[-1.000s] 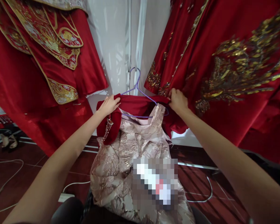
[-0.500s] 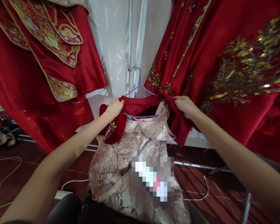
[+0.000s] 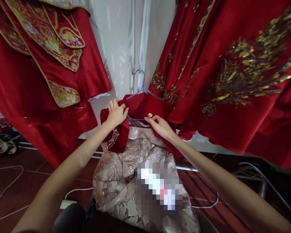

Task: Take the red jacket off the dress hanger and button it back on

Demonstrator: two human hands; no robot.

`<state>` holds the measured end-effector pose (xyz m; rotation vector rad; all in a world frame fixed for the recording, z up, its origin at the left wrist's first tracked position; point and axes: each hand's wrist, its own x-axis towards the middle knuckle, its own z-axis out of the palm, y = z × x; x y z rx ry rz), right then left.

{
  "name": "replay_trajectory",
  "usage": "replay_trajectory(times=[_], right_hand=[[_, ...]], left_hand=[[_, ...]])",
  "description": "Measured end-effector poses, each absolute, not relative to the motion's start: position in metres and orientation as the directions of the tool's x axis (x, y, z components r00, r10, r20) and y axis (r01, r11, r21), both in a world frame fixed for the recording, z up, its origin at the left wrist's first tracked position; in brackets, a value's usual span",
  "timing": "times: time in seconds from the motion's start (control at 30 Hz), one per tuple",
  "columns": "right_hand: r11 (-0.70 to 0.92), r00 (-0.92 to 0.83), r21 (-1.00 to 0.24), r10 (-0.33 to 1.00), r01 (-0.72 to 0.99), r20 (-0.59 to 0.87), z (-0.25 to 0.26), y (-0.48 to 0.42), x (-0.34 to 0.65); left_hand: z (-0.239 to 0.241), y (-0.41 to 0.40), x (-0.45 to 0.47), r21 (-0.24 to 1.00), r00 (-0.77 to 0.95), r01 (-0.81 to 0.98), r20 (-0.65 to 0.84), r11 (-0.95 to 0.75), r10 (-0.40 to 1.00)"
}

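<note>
A red velvet shawl (image 3: 122, 137) hangs on a purple wire hanger (image 3: 142, 86), over the upper part of a pale gold brocade dress (image 3: 135, 155). My left hand (image 3: 117, 114) is bent over the shawl's left shoulder, fingers curled on the velvet. Close to the neckline, my right hand (image 3: 160, 126) pinches the shawl's right front edge, just below a flower-shaped pearl ornament (image 3: 149, 115). A beaded tassel (image 3: 113, 137) dangles on the left side of the velvet. The dress straps are mostly covered by the shawl.
Red embroidered gowns hang at the left (image 3: 94, 64) and right (image 3: 232, 129). The hanger's hook is at a white upright rail (image 3: 141, 42). A blurred-out object (image 3: 158, 191) lies on the dress. Shoes (image 3: 8, 147) and a white cable (image 3: 5, 191) show at lower left.
My right hand has moved left and inward, bringing the shawl's right side across the dress's shoulder. The pearl ornament now shows. My left hand has shifted slightly left and lower.
</note>
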<state>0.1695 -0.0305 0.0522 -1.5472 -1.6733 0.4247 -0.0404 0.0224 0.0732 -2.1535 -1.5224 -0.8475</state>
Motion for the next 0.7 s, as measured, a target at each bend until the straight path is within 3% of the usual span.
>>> replay_trajectory(times=[0.1,0.2,0.27,0.43,0.6,0.7], right_hand=[[0.181,0.154,-0.58,0.863,0.794,0.481,0.044,-0.023,0.176],[0.261,0.084,-0.468,0.798,0.844,0.596,0.039,-0.013,0.175],[0.309,0.041,-0.456,0.79,0.835,0.611,0.037,-0.005,0.175],[0.348,0.034,-0.654,0.867,0.672,0.496,0.036,0.01,0.163],[0.5,-0.073,-0.76,0.851,0.416,0.52,0.031,0.007,0.148],[0.525,-0.108,-0.805,0.849,0.276,0.517,0.026,0.0,0.149]], left_hand=[[0.057,0.007,-0.032,0.142,0.155,0.923,0.712,-0.357,0.685],[0.036,0.001,-0.031,0.316,0.069,0.877,0.662,-0.362,0.746],[0.024,0.003,-0.033,0.407,0.045,0.834,0.622,-0.372,0.781],[0.023,0.012,-0.017,0.435,0.074,0.788,0.635,-0.435,0.769],[0.037,0.011,0.002,0.347,0.357,0.665,0.63,-0.662,0.69],[0.032,0.011,0.0,0.418,0.307,0.599,0.668,-0.683,0.678]])
